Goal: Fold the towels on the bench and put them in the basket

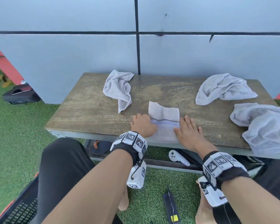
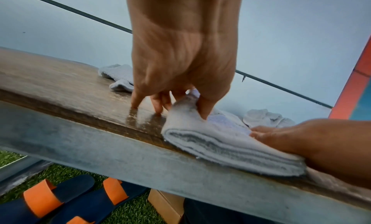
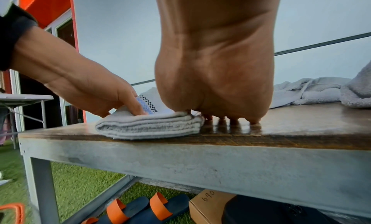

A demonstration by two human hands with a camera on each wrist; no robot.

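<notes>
A folded white towel (image 1: pixel 164 122) with a blue band and checked stripe lies at the front middle of the wooden bench (image 1: pixel 90 104). My left hand (image 1: pixel 142 124) is at its left edge. In the left wrist view the thumb (image 2: pixel 203 111) lies on the towel (image 2: pixel 220 141), a bit of cloth is pinched up, and the other fingers touch the wood. My right hand (image 1: pixel 187 130) lies flat at the right edge with straight fingers. Its fingertips (image 3: pixel 233 121) rest on the bench beside the towel (image 3: pixel 148 125). Three crumpled towels (image 1: pixel 118 89), (image 1: pixel 223 89), (image 1: pixel 265 126) lie further off. A black basket (image 1: pixel 23 210) stands at the lower left.
The right-hand crumpled towel hangs over the bench's front edge. Under the bench are blue-and-orange sandals (image 3: pixel 138 210), a cardboard box (image 3: pixel 208 203) and a white controller (image 1: pixel 178 156). A black bag (image 1: pixel 21 94) lies on the grass at left. A wall rises behind the bench.
</notes>
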